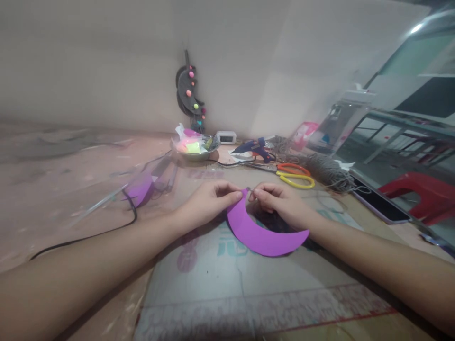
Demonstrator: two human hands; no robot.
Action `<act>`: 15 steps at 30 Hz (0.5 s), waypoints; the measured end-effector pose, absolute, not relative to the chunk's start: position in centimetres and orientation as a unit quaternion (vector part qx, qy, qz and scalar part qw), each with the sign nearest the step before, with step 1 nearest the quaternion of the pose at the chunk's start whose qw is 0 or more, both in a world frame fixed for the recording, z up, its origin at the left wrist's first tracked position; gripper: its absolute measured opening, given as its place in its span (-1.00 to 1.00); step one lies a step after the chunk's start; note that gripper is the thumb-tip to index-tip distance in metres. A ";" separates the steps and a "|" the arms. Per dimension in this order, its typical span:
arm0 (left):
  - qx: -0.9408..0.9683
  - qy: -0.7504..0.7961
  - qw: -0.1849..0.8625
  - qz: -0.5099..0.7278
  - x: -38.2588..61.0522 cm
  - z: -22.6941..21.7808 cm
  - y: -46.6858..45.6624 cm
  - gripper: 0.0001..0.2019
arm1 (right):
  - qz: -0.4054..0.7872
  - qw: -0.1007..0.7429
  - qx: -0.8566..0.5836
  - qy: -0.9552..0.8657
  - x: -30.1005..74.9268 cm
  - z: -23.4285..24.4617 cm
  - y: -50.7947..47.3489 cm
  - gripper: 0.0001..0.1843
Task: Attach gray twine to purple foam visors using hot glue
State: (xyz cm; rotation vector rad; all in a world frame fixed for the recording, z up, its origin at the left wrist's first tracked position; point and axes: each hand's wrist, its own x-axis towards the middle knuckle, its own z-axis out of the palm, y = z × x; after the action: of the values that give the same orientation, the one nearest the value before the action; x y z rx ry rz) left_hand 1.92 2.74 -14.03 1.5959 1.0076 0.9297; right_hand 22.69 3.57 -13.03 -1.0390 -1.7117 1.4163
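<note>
A purple crescent-shaped foam piece lies on a sheet of cardboard in front of me. My left hand pinches the crescent's upper tip, fingers closed. My right hand meets it at the same tip, fingers pinched on something small and grey that I cannot make out; it may be a bit of string.
Behind the hands lie orange and yellow scissors, a blue glue gun, a heap of grey cord and a metal bowl of bright pieces. A phone lies right, a black cable left. Dark crescents hang on the wall.
</note>
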 end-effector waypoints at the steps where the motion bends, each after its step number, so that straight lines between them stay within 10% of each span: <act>1: 0.659 0.414 0.496 0.385 1.9 -14.1 2.8 -0.78 | 0.539 0.337 -0.401 -0.660 22.7 -13.1 3.6 -0.56; 15: 0.657 0.403 0.506 0.388 1.8 -14.0 2.7 -0.77 | 0.529 0.319 -0.418 -0.666 22.7 -13.0 3.5 -0.58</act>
State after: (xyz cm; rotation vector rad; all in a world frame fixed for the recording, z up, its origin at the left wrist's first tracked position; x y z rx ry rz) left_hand 1.81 2.70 -14.02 1.5836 0.9710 0.9346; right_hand 22.66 3.48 -12.96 -1.0991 -1.7519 1.3913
